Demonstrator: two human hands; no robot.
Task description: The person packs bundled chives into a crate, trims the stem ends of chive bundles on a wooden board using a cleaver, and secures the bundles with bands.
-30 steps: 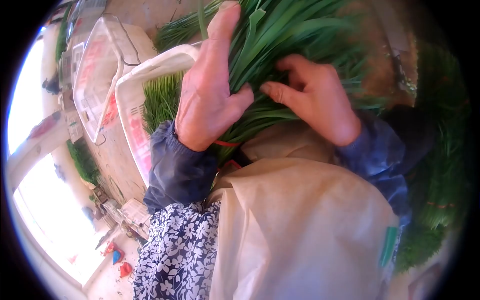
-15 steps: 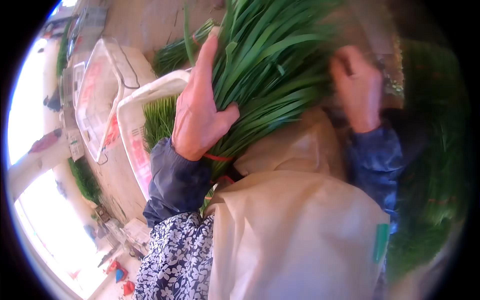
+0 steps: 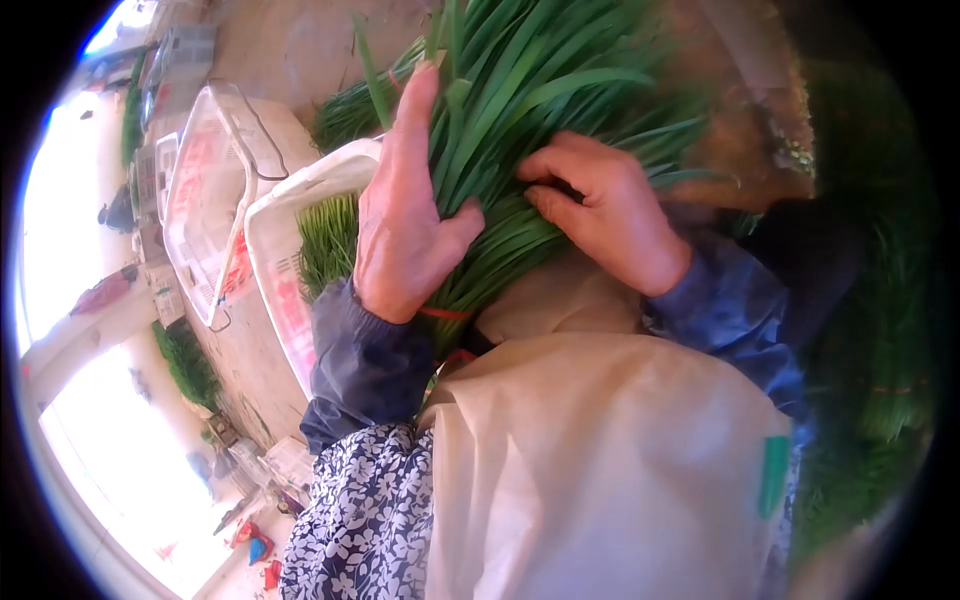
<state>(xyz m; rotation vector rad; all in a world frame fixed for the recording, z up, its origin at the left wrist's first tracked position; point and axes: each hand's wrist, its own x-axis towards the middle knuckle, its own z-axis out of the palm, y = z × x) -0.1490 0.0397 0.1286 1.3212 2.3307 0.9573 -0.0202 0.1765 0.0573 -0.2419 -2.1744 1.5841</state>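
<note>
A bundle of long green leaves (image 3: 520, 110) lies across my lap, with a red band (image 3: 446, 313) around its lower end. My left hand (image 3: 410, 220) rests along the bundle's left side, index finger stretched up and thumb spread over the leaves. From the right, my right hand (image 3: 605, 205) reaches onto the leaves, its thumb and fingers pinched together on some of them. Beneath the bundle is a beige apron (image 3: 600, 430).
A white crate (image 3: 278, 250) holding cut green stalks stands at the left, beside another white crate (image 3: 205, 190) with a wire handle. More greens (image 3: 360, 108) lie on the floor behind. Banded green bundles (image 3: 890, 330) lie along the right side.
My right hand moved away to the right of the bundle, then came back left onto the leaves. My left hand shifted slightly left and down and stays against the bundle.
</note>
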